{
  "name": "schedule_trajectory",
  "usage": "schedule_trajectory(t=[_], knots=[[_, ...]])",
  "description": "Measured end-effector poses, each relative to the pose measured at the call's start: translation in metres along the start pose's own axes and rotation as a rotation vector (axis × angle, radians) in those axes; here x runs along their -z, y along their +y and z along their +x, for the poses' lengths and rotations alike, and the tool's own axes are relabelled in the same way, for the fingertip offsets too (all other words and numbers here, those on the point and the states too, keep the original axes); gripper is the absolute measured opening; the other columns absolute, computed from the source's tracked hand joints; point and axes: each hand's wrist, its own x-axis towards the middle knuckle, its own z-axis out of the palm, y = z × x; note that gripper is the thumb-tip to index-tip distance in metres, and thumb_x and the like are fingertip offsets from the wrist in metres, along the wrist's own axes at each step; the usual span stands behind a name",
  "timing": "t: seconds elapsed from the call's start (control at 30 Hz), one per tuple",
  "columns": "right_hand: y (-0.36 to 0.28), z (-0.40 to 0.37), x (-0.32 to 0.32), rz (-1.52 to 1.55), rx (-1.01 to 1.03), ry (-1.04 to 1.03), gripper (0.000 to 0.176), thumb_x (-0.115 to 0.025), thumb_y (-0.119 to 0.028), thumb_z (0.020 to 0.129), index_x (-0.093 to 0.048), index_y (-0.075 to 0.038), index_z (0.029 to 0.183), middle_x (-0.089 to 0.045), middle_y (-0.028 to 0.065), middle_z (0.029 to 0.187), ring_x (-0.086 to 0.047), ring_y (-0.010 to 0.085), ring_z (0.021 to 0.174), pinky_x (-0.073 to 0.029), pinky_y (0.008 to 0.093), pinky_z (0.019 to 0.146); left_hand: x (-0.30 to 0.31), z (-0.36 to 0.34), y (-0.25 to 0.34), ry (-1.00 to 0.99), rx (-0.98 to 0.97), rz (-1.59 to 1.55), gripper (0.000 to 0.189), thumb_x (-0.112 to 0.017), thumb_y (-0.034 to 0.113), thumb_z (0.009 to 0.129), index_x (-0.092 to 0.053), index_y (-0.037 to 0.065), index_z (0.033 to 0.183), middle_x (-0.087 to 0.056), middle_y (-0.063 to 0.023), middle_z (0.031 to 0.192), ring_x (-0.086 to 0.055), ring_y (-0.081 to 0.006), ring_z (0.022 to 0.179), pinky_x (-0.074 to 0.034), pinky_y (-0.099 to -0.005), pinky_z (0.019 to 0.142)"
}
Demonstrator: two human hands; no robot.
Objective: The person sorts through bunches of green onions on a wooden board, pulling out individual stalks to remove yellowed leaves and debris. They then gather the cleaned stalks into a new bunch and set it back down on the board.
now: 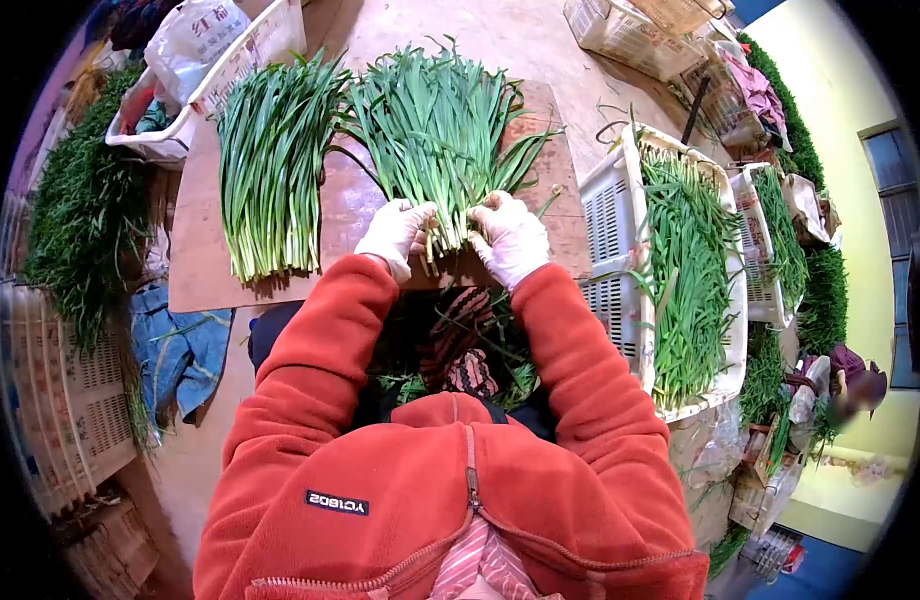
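A loose pile of garlic chives [430, 125] lies fanned out on the brown board [195, 245], its pale stem ends toward me. My left hand [395, 235], in a white glove, is closed at the left side of these stem ends, fingertips pressed on some stems. Opposite it, my right hand [512, 238], also gloved, has its fingers curled against the right side of the same stems. Between both hands a few short stem ends poke out past the board's near edge. Left of the pile rests a neater bundle of chives [275, 165], untouched.
To the right stands a white plastic crate [635, 330] filled with chives, with another crate [765, 250] behind it. A white crate with bags [195, 60] is at the upper left. Heaped greens [85, 210] and a denim garment [180, 345] lie on the left. Another person [850, 385] is at far right.
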Motion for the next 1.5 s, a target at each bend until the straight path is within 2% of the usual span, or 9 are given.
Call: schedule_trajectory(t=[0.23, 0.3, 0.87, 1.1, 1.17, 1.23, 1.3, 1.33, 1.5], knots=[[-0.002, -0.005, 0.002, 0.001, -0.013, 0.047, 0.009, -0.063, -0.018, 0.072, -0.060, -0.014, 0.079, -0.057, 0.0058, 0.086, -0.056, 0.0266, 0.081, -0.046, 0.0383, 0.069, 0.006, -0.018, 0.024, -0.216, 0.201, -0.380, 0.019, -0.052, 0.016, 0.088, -0.054, 0.000, 0.098, -0.040, 0.0038, 0.060, -0.038, -0.0073, 0.048, -0.034, -0.0199, 0.045], [-0.005, -0.009, 0.009, 0.143, -0.193, -0.161, 0.012, -0.062, -0.020, 0.076, -0.061, -0.012, 0.085, -0.057, 0.0071, 0.087, -0.056, 0.0262, 0.083, -0.045, 0.0349, 0.072, 0.012, -0.015, 0.026, -0.382, 0.225, -0.483, 0.019, -0.051, 0.014, 0.089, -0.054, -0.001, 0.099, -0.034, 0.0053, 0.057, -0.031, -0.0051, 0.045, -0.027, -0.0183, 0.041], [-0.049, -0.055, 0.017, 0.556, -0.300, -0.049, 0.013, -0.061, -0.021, 0.077, -0.058, -0.009, 0.079, -0.058, 0.0109, 0.076, -0.058, 0.0292, 0.072, -0.045, 0.0369, 0.065, -0.011, -0.036, 0.000, -0.260, 0.216, -0.109, 0.018, -0.059, 0.021, 0.083, -0.051, 0.012, 0.069, -0.035, 0.0060, 0.046, -0.026, -0.0077, 0.035, -0.021, -0.0244, 0.036], [-0.065, -0.087, 0.039, 0.713, -0.400, -0.329, 0.017, -0.059, -0.026, 0.078, -0.060, -0.010, 0.080, -0.059, 0.0104, 0.077, -0.058, 0.0291, 0.074, -0.046, 0.0364, 0.067, -0.017, -0.047, 0.008, -0.232, 0.163, -0.070, 0.016, -0.061, 0.020, 0.081, -0.053, 0.011, 0.070, -0.034, 0.0062, 0.047, -0.027, -0.0072, 0.037, -0.021, -0.0245, 0.036], [-0.057, -0.100, 0.037, 0.475, -0.143, -0.450, 0.023, -0.058, -0.032, 0.080, -0.061, -0.009, 0.080, -0.060, 0.0105, 0.075, -0.059, 0.0276, 0.071, -0.046, 0.0362, 0.065, -0.015, -0.042, 0.005, -0.224, 0.175, -0.080, 0.015, -0.061, 0.020, 0.081, -0.054, 0.012, 0.071, -0.034, 0.0067, 0.048, -0.026, -0.0068, 0.037, -0.021, -0.0241, 0.037], [-0.046, -0.092, 0.039, 0.699, -0.538, -0.640, 0.036, -0.053, -0.039, 0.084, -0.064, -0.005, 0.080, -0.062, 0.0134, 0.074, -0.059, 0.0282, 0.069, -0.044, 0.0365, 0.065, -0.016, -0.045, 0.005, -0.244, 0.151, -0.047, 0.015, -0.061, 0.020, 0.081, -0.053, 0.013, 0.070, -0.034, 0.0069, 0.048, -0.027, -0.0068, 0.038, -0.022, -0.0233, 0.037], [-0.031, -0.086, 0.019, 0.858, -0.622, -0.382, 0.040, -0.053, -0.042, 0.084, -0.064, -0.004, 0.081, -0.062, 0.0146, 0.074, -0.059, 0.0280, 0.071, -0.044, 0.0353, 0.067, -0.016, -0.045, 0.003, -0.243, 0.144, -0.050, 0.015, -0.061, 0.020, 0.081, -0.053, 0.012, 0.071, -0.036, 0.0063, 0.048, -0.029, -0.0071, 0.038, -0.024, -0.0242, 0.037], [-0.033, -0.068, 0.032, 0.606, -0.518, -0.360, 0.042, -0.053, -0.042, 0.084, -0.064, -0.001, 0.084, -0.062, 0.0151, 0.074, -0.060, 0.0234, 0.070, -0.045, 0.0329, 0.066, -0.013, -0.037, -0.006, -0.261, 0.153, -0.079, 0.015, -0.061, 0.020, 0.081, -0.052, 0.012, 0.071, -0.037, 0.0056, 0.048, -0.030, -0.0075, 0.038, -0.025, -0.0248, 0.037], [-0.026, -0.051, 0.002, 0.943, -0.546, -0.326, 0.039, -0.060, -0.039, 0.081, -0.064, 0.001, 0.081, -0.062, 0.0071, 0.069, -0.057, 0.0153, 0.065, -0.044, 0.0286, 0.063, -0.012, -0.044, 0.002, -0.259, 0.193, -0.099, 0.017, -0.060, 0.024, 0.082, -0.053, 0.010, 0.074, -0.036, 0.0040, 0.046, -0.030, -0.0089, 0.036, -0.028, -0.0264, 0.037]])
